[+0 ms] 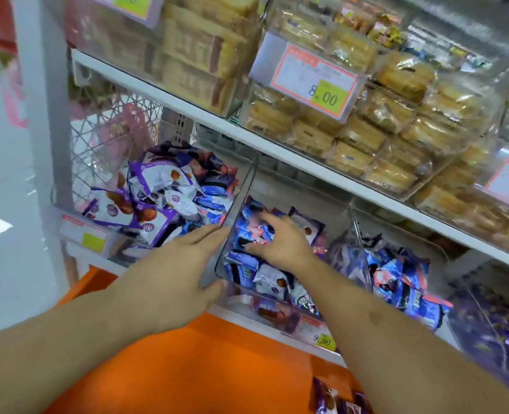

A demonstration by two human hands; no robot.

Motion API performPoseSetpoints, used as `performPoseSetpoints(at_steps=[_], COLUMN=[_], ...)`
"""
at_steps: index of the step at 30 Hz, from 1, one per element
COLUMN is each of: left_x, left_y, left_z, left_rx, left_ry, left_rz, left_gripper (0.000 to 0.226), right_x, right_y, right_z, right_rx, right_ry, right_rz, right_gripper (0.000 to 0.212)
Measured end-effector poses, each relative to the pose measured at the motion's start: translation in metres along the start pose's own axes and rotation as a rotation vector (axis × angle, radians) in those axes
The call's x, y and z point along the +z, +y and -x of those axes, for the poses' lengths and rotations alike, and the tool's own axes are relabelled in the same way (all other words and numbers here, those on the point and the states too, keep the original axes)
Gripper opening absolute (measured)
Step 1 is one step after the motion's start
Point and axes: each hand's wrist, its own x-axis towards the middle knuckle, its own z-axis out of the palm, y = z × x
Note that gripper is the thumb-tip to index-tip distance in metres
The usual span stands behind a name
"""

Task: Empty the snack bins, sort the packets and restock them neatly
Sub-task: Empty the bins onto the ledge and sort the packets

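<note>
Both forearms reach over the orange base ledge point(205, 360) into the clear plastic middle bin point(248, 289).
Your left hand point(169, 276) lies flat-fingered against the bin's left wall, likely steadying it. Your right hand point(274, 237), inside the bin, curls its fingers round blue-and-pink snack packets point(254, 231); likely scooping them out. Purple-and-white packets point(157, 198) fill the neighbouring bin, left of it.

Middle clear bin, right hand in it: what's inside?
The middle clear bin holds mixed blue and white-purple snack packets. The right hand grips some on top and covers those beneath; lower layers are hidden. The left hand steadies its corner.
</note>
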Motion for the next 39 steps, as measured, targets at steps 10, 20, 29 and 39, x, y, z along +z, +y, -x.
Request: performPoseSetpoints(at_steps=[10, 20, 29, 39], left_x=[-0.003, -0.015, -0.047, -0.017], left_y=[0.007, 0.015, 0.062, 0.112], left_z=[0.0, -0.002, 0.017, 0.053], left_rx=[-0.019, -0.031, 0.049, 0.002], left_ry=[-0.04, -0.061, -0.016, -0.418], left_rz=[-0.015, 0.028, 0.486, 0.88], left_gripper=[0.09, 0.083, 0.106, 0.086], right_x=[-0.001, -0.041, -0.107, -0.101], right_y=[-0.006, -0.005, -0.011, 0.002], right_z=[0.005, 0.045, 0.167, 0.278], right_rx=[-0.036, -0.126, -0.276, -0.201], right_ry=[0.059, 0.215, 0.194, -0.043], right_rz=[0.077, -0.112, -0.343, -0.576], right_gripper=[0.067, 0.053, 0.047, 0.044])
